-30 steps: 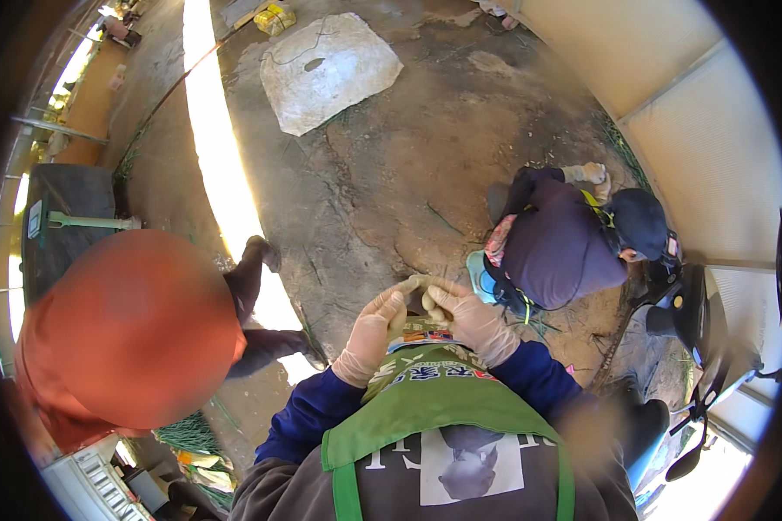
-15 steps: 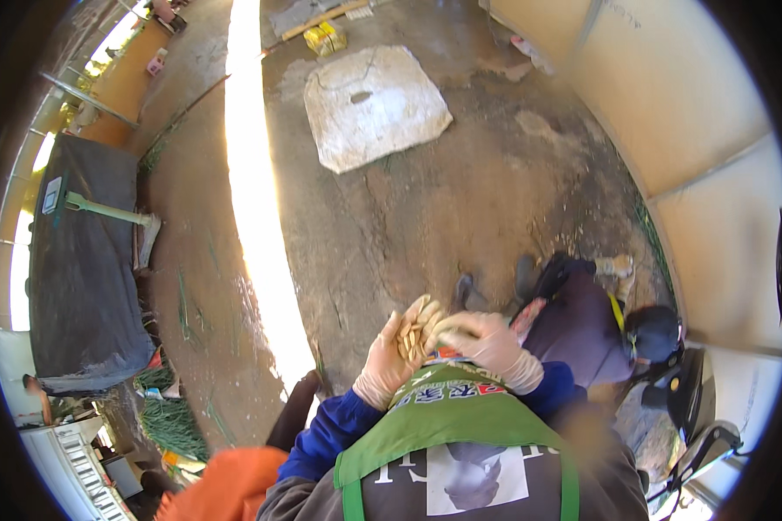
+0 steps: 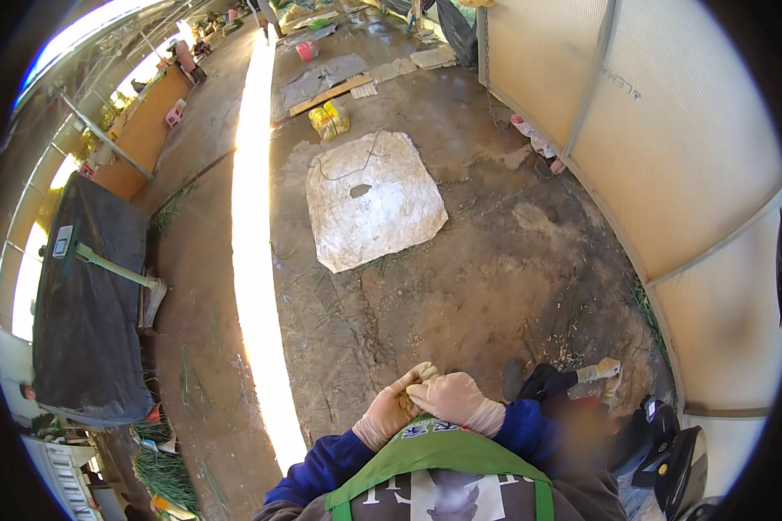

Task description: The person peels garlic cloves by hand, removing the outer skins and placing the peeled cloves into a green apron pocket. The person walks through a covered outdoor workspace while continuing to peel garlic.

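Note:
My left hand (image 3: 389,411), in a thin whitish glove, is cupped with its fingers curled up in front of my green apron (image 3: 434,451). Small tan oblong pieces lay in its palm in the earlier view; now they are almost wholly covered. Folded over the left fingers is my right hand (image 3: 454,402), gloved alike and closed; whatever its fingertips pinch is hidden. Both hands touch each other at chest height above the bare floor.
A flattened white sack (image 3: 378,204) lies ahead, with a yellow package (image 3: 329,120) beyond it. At left stands a dark-covered table (image 3: 87,321) with a scale (image 3: 69,243); green stalks (image 3: 165,478) lie below. A co-worker's gloved hand (image 3: 601,372) is close at right, by the pale wall (image 3: 669,165).
The view has tilted up, showing more floor ahead. My right hand has closed over the left palm, covering the tan pieces. The co-worker at right shows lower in the picture.

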Tool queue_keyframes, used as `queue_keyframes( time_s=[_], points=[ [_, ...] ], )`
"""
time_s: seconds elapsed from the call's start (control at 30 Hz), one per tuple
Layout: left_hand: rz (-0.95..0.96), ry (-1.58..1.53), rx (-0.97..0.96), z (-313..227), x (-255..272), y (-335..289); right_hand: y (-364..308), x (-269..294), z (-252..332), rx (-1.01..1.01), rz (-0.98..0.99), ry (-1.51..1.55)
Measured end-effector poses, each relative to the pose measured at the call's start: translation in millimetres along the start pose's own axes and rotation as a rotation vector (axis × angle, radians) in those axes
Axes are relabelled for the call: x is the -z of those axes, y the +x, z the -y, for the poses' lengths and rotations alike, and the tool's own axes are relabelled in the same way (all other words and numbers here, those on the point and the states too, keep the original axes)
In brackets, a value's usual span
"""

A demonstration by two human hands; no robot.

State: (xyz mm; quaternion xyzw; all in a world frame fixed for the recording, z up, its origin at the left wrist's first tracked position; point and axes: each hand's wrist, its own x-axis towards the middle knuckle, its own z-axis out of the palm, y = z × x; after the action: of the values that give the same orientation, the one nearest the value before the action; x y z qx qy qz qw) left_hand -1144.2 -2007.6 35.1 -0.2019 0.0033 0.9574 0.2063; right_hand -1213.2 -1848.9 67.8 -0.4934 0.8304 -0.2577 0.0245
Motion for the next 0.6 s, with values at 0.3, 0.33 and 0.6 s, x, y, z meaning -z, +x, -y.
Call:
queue_keyframes(
  time_s=[0.3,0.33,0.6],
  points=[
    [-0.221,0.278,0.185,-20,-29,107,13,38,-72,-0.404,-0.129,0.265],
    [-0.152,0.253,0.244,-25,-35,118,16,43,-80,-0.452,-0.172,0.298],
    [-0.310,0.497,0.462,-93,-105,217,94,67,-175,-0.596,-0.164,0.052]
  ],
)
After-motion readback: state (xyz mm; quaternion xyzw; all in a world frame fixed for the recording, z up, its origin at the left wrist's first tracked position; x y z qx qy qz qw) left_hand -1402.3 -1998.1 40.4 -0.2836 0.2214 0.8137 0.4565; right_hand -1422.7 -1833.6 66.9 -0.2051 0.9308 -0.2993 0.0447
